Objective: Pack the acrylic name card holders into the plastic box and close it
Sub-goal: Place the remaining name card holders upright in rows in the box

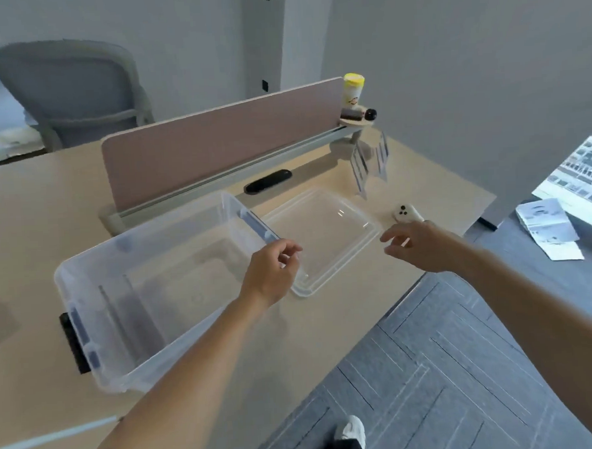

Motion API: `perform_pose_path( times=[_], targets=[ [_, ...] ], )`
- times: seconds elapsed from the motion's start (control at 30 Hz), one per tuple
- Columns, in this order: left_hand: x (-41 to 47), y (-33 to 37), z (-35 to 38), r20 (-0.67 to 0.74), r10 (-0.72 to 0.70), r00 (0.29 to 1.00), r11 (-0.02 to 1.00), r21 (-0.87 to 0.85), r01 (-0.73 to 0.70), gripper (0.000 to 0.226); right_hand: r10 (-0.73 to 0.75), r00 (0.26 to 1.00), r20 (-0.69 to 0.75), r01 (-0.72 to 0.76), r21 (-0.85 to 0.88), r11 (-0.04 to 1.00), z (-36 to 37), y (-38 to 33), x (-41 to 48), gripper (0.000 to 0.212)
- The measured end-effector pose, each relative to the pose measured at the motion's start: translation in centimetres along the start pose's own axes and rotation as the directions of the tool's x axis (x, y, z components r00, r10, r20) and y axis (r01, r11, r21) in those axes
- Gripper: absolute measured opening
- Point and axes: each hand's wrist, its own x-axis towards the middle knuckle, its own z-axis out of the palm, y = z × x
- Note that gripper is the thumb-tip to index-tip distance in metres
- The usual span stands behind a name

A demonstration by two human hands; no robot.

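Fingers [393, 238] of right hand [422, 247] spread, empty; left hand [269, 273] loosely curled, empty, above lid [322, 236]. Some acrylic holders [121, 316] already in plastic box [144, 232], near-left end; others [370, 162] far right on desk [30, 210]. Packing judged partial; closing outstanding.

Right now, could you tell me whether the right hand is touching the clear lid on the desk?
Apart. The head view shows the right hand open in the air past the right edge of the clear lid, with bare desk visible between them.

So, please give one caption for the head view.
Both hands reach over the lid beside the open plastic box.
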Motion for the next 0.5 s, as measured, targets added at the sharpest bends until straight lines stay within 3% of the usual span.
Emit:
perform_pose_path(
  times=[0.2, 0.5],
  targets=[
    [6.6, 5.0, 9.5, 0.217, -0.014, 0.976, 0.995, 0.101, -0.008, 0.012, 0.046, 0.996, -0.077, -0.04, 0.07, 0.997, -3.4, 12.7, 0.2, 0.024],
    [15.0, 11.3, 21.6, 0.27, -0.064, 0.961, 0.988, 0.155, 0.022, 0.01, 0.123, 0.987, -0.106, -0.107, 0.145, 0.984, -7.9, 28.7, 4.0, 0.026]
  ],
)
